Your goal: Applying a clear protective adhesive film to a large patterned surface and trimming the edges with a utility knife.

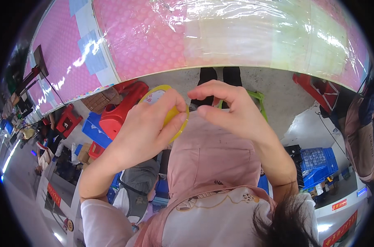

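Note:
My left hand (147, 131) grips a yellow roll of tape (167, 108), fingers wrapped over its rim. My right hand (228, 110) is right beside it, thumb and forefinger pinched together near the roll's edge, apparently on the tape's thin end; what it pinches is too small to make out. Both hands are held in front of my pink apron (211, 160), just below the edge of a large pink panel wrapped in clear film (220, 37).
A red plastic stool (123, 109) and blue crates (94, 129) stand on the grey floor at left. More blue crates (318, 164) lie at right, beside another red stool (314, 88). A person's dark-trousered legs (220, 80) stand under the panel's edge.

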